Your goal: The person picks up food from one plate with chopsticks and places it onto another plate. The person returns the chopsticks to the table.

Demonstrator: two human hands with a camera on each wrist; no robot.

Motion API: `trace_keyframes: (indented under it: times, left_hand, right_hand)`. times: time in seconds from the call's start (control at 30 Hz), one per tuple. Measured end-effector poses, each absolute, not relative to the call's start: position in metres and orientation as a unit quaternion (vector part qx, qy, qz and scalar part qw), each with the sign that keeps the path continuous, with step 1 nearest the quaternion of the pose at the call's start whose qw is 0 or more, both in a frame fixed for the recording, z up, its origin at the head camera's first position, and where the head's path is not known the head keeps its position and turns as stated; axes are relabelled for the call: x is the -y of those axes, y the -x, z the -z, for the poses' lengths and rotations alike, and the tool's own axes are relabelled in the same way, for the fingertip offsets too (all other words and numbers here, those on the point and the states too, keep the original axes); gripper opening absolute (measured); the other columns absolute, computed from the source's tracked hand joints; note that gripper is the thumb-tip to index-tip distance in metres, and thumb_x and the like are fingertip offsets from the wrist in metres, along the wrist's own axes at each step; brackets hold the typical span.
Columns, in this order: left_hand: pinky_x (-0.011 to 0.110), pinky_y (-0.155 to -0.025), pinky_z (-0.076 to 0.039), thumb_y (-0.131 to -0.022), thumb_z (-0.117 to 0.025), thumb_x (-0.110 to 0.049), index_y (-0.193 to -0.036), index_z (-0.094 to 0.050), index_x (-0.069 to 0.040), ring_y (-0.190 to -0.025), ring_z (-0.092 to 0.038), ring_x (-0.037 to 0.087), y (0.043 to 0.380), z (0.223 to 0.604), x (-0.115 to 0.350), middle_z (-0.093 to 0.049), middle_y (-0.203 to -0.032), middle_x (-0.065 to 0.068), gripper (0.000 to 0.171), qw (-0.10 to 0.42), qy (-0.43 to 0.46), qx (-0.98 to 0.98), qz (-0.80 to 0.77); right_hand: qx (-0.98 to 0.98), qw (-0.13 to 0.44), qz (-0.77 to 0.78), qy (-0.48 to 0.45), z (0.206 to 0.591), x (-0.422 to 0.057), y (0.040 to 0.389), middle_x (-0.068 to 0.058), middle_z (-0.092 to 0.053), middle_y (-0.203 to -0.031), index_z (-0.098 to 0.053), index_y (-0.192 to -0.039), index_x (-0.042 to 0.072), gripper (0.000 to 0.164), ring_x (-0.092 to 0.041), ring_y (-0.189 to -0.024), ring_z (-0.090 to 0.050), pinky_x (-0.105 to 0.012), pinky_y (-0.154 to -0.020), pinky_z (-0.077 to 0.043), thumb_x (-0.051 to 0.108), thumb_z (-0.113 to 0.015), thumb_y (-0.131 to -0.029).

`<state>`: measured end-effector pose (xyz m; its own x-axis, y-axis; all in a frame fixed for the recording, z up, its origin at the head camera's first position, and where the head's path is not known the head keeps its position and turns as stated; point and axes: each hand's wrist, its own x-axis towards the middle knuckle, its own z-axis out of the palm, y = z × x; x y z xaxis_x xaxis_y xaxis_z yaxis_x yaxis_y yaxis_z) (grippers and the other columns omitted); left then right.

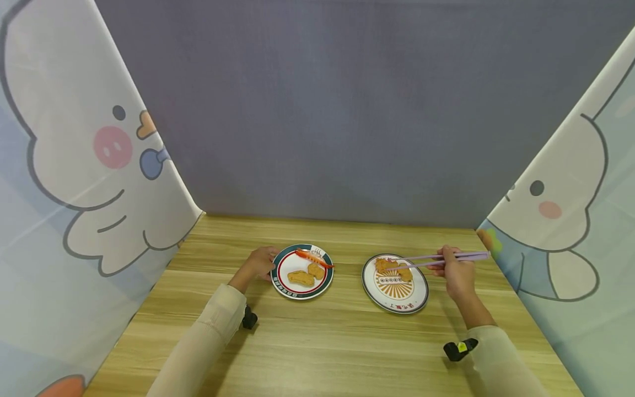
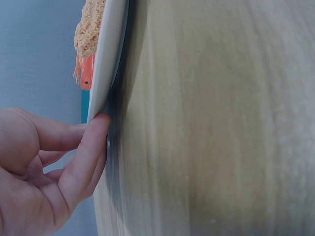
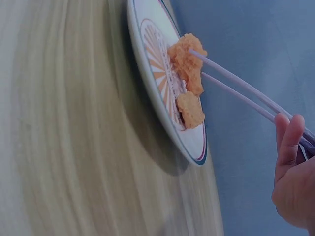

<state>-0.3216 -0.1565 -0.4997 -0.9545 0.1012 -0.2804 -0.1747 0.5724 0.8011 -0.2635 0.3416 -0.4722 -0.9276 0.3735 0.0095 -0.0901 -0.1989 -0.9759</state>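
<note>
My left hand [image 1: 261,263] pinches the left edge of a green-rimmed plate [image 1: 286,267], thumb over the rim and fingers beneath; that edge sits slightly above the table in the left wrist view. On this plate lie a toy-like orange shrimp [image 1: 314,258] and two tan nuggets [image 1: 301,278]. My right hand [image 1: 458,275] holds a pair of lilac chopsticks [image 1: 473,256] near their thick ends. Their tips straddle a craggy fried chicken piece [image 3: 185,58] on the sunburst-patterned white plate [image 1: 369,282]. Beside that piece rests a smaller nugget [image 3: 191,110].
Both plates stand on a light wood-grain table [image 1: 317,353]. A grey fabric panel [image 1: 317,110] rises behind it, and cartoon-printed panels [image 1: 64,165] close in both sides. Black wrist cameras [image 1: 249,318] hang below the sleeves.
</note>
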Motion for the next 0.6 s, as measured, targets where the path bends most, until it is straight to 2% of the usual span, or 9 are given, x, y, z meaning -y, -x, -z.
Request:
trace_keyframes:
  times: [0.23,0.6]
  left_hand:
    - [0.036,-0.063,-0.066,-0.092,-0.053,0.014,-0.143,-0.054,0.001,-0.096,-0.069,0.032,0.3222,0.5001,0.1563,-0.060,-0.129,0.030,0.053,0.151,0.026,-0.870,-0.469]
    - [0.038,-0.063,-0.066,-0.091,-0.051,0.016,-0.142,-0.054,0.001,-0.093,-0.068,0.030,0.3216,0.4989,0.1561,-0.059,-0.126,0.029,0.053,0.153,0.027,-0.866,-0.476]
  right_hand:
    - [0.636,0.144,-0.750,0.110,0.4777,-0.3430,0.2643,0.002,-0.072,-0.068,-0.063,-0.089,0.002,0.029,-0.012,-0.051,-0.070,-0.021,-0.040,-0.054,0.023,-0.053,-0.106]
    - [0.665,0.142,-0.722,0.130,0.4823,-0.3431,0.2686,0.003,-0.072,-0.067,-0.062,-0.089,0.000,0.031,-0.011,-0.051,-0.070,-0.022,-0.043,-0.057,0.024,-0.052,-0.106]
